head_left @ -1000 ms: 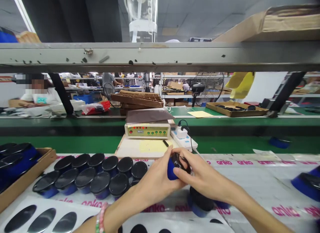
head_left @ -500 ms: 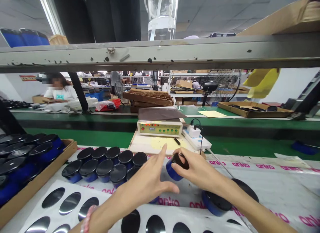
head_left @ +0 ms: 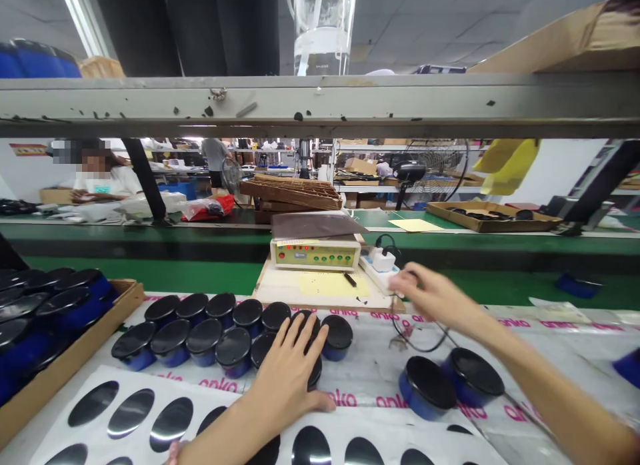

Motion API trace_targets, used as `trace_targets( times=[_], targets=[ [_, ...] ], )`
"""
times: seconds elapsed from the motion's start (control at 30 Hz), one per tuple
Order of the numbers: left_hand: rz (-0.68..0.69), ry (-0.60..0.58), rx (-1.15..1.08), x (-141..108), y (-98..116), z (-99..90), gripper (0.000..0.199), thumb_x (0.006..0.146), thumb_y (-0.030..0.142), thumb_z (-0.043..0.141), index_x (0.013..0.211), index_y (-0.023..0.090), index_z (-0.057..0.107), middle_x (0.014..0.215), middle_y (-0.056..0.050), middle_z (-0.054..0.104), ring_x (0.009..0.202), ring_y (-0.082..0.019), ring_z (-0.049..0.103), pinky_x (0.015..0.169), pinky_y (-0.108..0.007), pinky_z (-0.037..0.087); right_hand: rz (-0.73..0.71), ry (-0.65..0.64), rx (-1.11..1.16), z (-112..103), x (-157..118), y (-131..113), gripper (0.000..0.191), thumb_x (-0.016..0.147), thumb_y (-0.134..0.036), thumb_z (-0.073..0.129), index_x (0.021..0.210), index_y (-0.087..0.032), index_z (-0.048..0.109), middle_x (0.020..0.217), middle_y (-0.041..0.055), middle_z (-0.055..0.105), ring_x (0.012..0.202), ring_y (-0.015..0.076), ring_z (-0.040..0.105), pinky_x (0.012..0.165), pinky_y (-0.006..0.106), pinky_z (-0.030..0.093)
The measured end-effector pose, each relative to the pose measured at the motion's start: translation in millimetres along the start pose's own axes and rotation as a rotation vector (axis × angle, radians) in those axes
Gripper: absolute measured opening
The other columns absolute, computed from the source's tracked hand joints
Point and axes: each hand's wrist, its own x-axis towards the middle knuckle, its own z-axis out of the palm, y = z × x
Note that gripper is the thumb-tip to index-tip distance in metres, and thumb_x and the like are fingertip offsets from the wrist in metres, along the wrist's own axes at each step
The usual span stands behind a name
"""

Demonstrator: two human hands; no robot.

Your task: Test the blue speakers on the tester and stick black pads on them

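Note:
My left hand (head_left: 285, 378) lies with fingers apart over a group of round blue cups with glossy black lids, its fingertips touching the lids near the row's right end. One such cup (head_left: 337, 337) stands at that end, just beyond my fingertips. My right hand (head_left: 430, 295) is raised and blurred, its fingertips close to a white power strip (head_left: 377, 275). Nothing shows in it. A black cable (head_left: 417, 338) loops below it. Two more blue cups (head_left: 425, 387) stand lower right, and a white sheet (head_left: 150, 383) of black oval discs lies under my left wrist.
A cardboard tray (head_left: 60, 312) of blue cups stands at left. A beige tester box (head_left: 315, 255) with LEDs and green buttons sits on a board behind the cups. A grey steel shelf rail (head_left: 320, 105) crosses above. A co-worker (head_left: 105, 185) sits beyond the green bench.
Both hands held a blue cup at the middle earlier. That cup has been let go, and a cup now stands at the row's end. My left hand has moved onto the cups, my right hand up and right.

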Motion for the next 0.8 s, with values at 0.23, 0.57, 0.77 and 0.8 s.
trace_targets(
  times=[0.23, 0.57, 0.77, 0.8],
  targets=[
    [0.117, -0.116, -0.022, 18.3, 21.2, -4.3, 0.063, 0.085, 0.045, 0.058, 0.141, 0.031, 0.033, 0.151, -0.008, 0.021, 0.139, -0.035, 0.019, 0.111, -0.061, 0.011, 0.089, 0.378, -0.407, -75.0, -52.5, 61.8, 0.033, 0.083, -0.056, 0.045, 0.074, -0.026, 0.036, 0.066, 0.0010, 0.053, 0.052, 0.0157, 0.044, 0.056, 0.031, 0.033],
    [0.147, -0.359, -0.430, 65.1, 105.3, -2.3, 0.099, 0.067, 0.032, 0.076, 0.147, 0.017, 0.019, 0.152, -0.017, 0.017, 0.137, -0.039, 0.020, 0.108, -0.052, 0.030, 0.169, -0.219, -0.316, -11.0, -95.7, 83.7, 0.022, 0.075, -0.034, 0.059, 0.083, -0.024, 0.041, 0.082, 0.0010, 0.061, 0.068, 0.0188, 0.056, 0.060, 0.029, 0.039],
    [0.122, -0.228, -0.500, 116.1, 116.4, 17.9, 0.066, 0.073, 0.016, 0.063, 0.134, 0.013, 0.040, 0.135, -0.018, 0.045, 0.125, -0.032, 0.044, 0.104, -0.043, 0.037, 0.153, -0.152, -0.286, -3.9, -88.2, 86.3, 0.021, 0.076, -0.031, 0.056, 0.079, -0.024, 0.037, 0.076, -0.0007, 0.059, 0.064, 0.0172, 0.053, 0.056, 0.027, 0.036],
    [0.121, -0.207, -0.498, 125.0, 114.1, 20.9, 0.066, 0.073, 0.014, 0.062, 0.134, 0.012, 0.039, 0.139, -0.018, 0.040, 0.129, -0.032, 0.040, 0.106, -0.042, 0.035, 0.154, -0.149, -0.283, -3.2, -88.5, 84.4, 0.022, 0.076, -0.032, 0.057, 0.079, -0.023, 0.038, 0.076, -0.0006, 0.059, 0.065, 0.0173, 0.054, 0.055, 0.027, 0.037]
  ],
)
